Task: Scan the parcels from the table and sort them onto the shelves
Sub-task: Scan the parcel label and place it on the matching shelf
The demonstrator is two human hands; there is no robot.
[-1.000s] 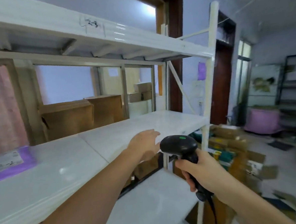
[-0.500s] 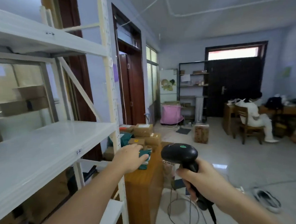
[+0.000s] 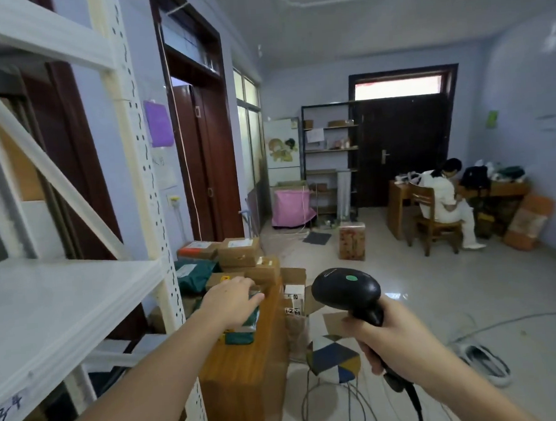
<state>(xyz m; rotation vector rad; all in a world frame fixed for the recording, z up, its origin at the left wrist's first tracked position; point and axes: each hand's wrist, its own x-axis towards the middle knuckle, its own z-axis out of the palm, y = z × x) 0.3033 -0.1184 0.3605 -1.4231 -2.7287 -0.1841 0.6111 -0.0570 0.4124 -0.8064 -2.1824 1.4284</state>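
Note:
My right hand (image 3: 390, 335) grips the handle of a black barcode scanner (image 3: 346, 290), held upright over the floor right of the wooden table (image 3: 247, 368). My left hand (image 3: 231, 299) reaches out over the table, palm down, fingers relaxed, above a dark green parcel (image 3: 241, 329); whether it touches the parcel I cannot tell. Brown cardboard parcels (image 3: 240, 251) and a green bag parcel (image 3: 192, 274) are piled at the table's far end. The white shelf (image 3: 48, 309) marked 3-4 stands at my left.
A small stool with a patterned seat (image 3: 333, 358) stands right of the table, cables on the floor around it. An open carton (image 3: 294, 294) leans beside the table. A person sits at a desk (image 3: 442, 197) at the far right. A box (image 3: 352, 241) stands mid-floor.
My view has swung right from the shelf to the table and room. My left hand has left the shelf and reached over the parcels on the table. The scanner stays in my right hand.

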